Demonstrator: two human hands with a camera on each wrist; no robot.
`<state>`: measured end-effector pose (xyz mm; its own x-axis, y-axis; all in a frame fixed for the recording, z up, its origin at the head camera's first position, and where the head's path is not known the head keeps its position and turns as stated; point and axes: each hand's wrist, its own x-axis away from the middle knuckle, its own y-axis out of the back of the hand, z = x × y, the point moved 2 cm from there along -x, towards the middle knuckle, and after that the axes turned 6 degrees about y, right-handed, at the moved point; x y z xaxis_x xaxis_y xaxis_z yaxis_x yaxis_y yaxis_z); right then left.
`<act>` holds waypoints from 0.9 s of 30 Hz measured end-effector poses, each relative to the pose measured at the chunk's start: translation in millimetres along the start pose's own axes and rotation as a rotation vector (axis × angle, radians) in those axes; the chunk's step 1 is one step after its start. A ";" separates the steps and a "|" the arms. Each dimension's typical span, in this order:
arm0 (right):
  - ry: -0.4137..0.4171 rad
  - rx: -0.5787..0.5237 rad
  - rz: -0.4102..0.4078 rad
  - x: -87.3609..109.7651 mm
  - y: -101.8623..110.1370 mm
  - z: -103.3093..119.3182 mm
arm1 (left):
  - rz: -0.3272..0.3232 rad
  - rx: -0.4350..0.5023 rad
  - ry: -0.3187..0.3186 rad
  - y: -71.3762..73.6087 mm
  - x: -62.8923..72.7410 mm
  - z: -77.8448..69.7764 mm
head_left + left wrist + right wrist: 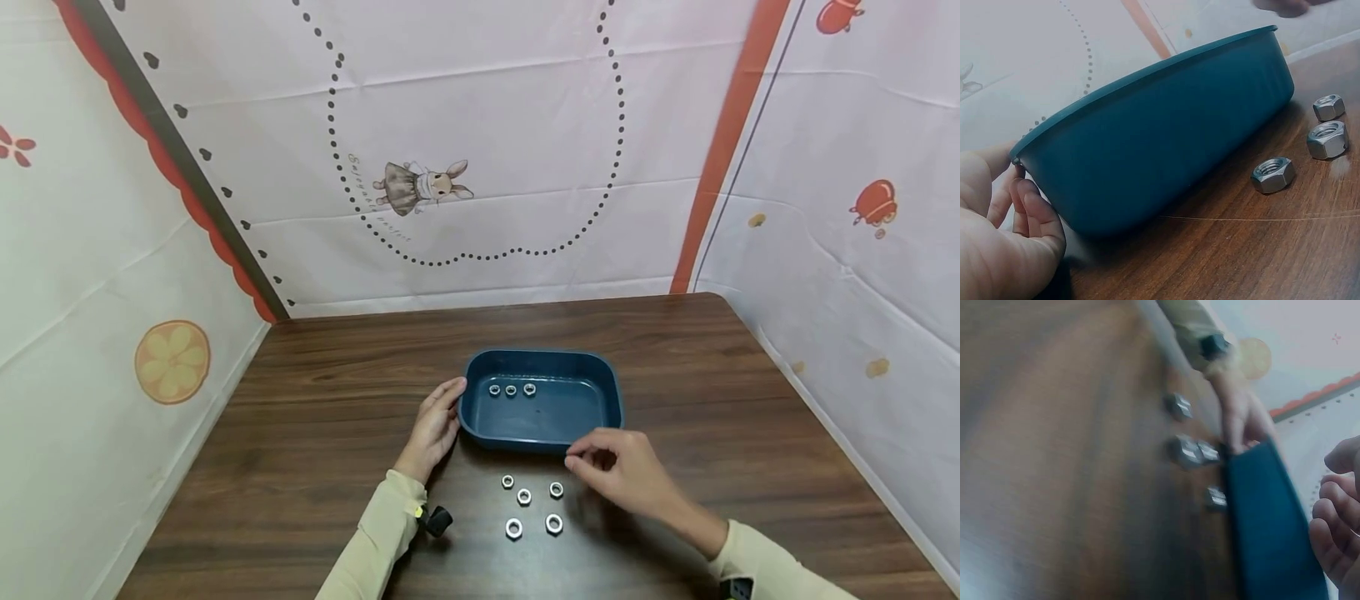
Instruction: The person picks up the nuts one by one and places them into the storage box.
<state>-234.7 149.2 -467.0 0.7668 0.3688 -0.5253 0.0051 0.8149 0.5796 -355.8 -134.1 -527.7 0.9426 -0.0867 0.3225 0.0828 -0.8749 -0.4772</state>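
Observation:
A blue plastic tray [592,367] holds three hex nuts [511,390] in a row toward its left and back. My left hand [433,427] grips the tray's left end; in the left wrist view its thumb and curled fingers [1040,212] are at the rim corner. My right hand [626,471] is over the tray's front right edge, thumb and forefinger tips close together, with no nut visible between them. Blurred in the right wrist view, its fingers [1332,512] curve loosely beside the tray wall. In front of the tray lie several loose nuts [524,497].
The brown wooden table [352,358] carries the tray and nuts. White printed cloth walls [487,283] rise at the back and both sides. Each forearm wears a dark wrist device, such as the left one [437,521].

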 end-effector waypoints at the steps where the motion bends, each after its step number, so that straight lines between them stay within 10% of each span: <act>1: 0.003 -0.008 0.001 5.5 -3.4 0.2 | 0.000 -0.001 -0.001 0.0 0.3 -0.3; 12: 0.005 -0.034 0.088 44.8 -35.7 0.8 | -0.010 -0.006 0.001 0.5 -0.8 0.6; 27: -0.051 0.076 0.155 48.2 -45.7 0.6 | -0.010 -0.011 -0.006 0.5 0.8 1.0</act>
<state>-197.5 129.4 -518.4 0.7937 0.4626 -0.3950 -0.0685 0.7132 0.6976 -354.8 -134.1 -528.5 0.9435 -0.0749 0.3228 0.0890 -0.8810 -0.4646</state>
